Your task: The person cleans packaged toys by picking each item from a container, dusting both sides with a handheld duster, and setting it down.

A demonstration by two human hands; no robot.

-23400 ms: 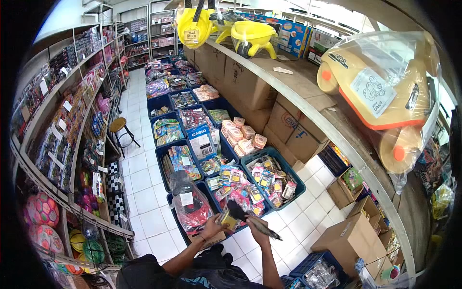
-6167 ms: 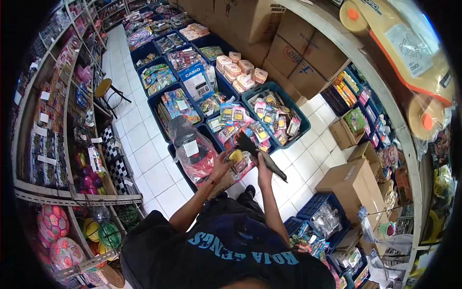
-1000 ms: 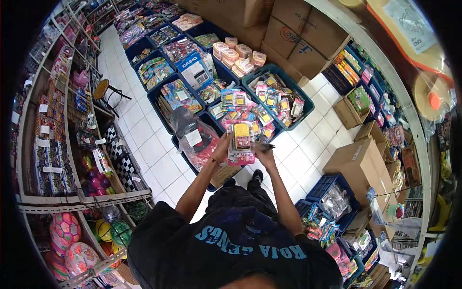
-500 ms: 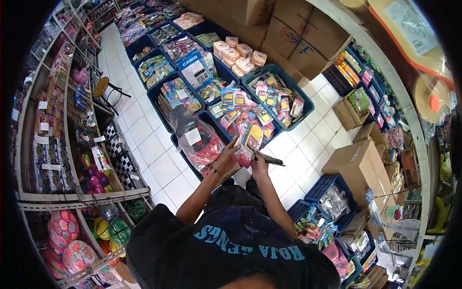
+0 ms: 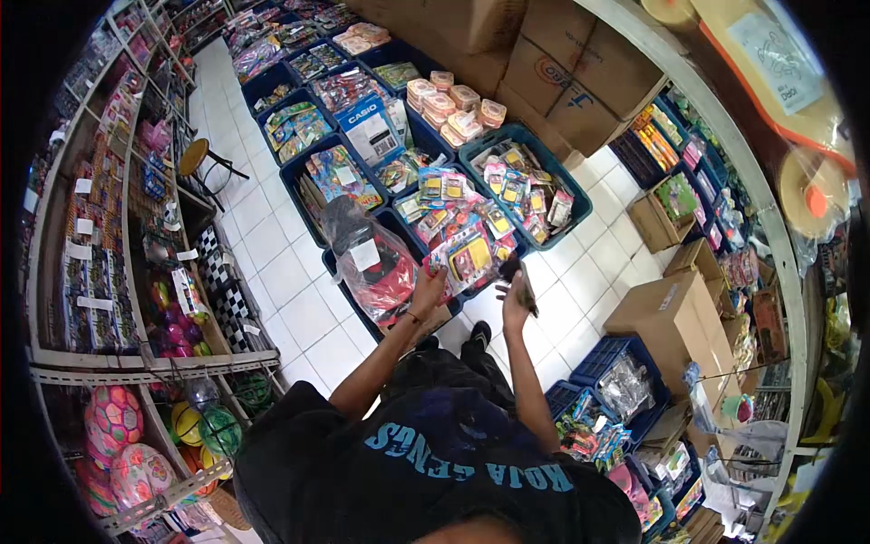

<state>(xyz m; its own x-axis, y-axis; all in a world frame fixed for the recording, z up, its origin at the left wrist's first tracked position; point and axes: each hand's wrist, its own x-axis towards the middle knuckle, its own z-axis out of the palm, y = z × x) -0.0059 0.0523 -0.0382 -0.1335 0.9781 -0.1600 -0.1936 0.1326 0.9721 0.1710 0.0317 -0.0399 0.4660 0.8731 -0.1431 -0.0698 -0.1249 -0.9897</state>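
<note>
Open tiled floor (image 5: 566,281) is left beyond the right edge of the bin (image 5: 521,247). The yellow-fronted package (image 5: 470,260) is laid on the heap at the bin's near end. The left hand (image 5: 430,290) is positioned beside it, partly curled; its grip cannot be determined. A dark brush (image 5: 529,304) is held in the right hand (image 5: 517,304), fingers partly spread.

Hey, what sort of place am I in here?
Probably a toy shop or its stockroom: plastic crates are filled with packaged goods, patterned balls sit on the shelves at left, and big cardboard cartons stand beside the crates.
</note>
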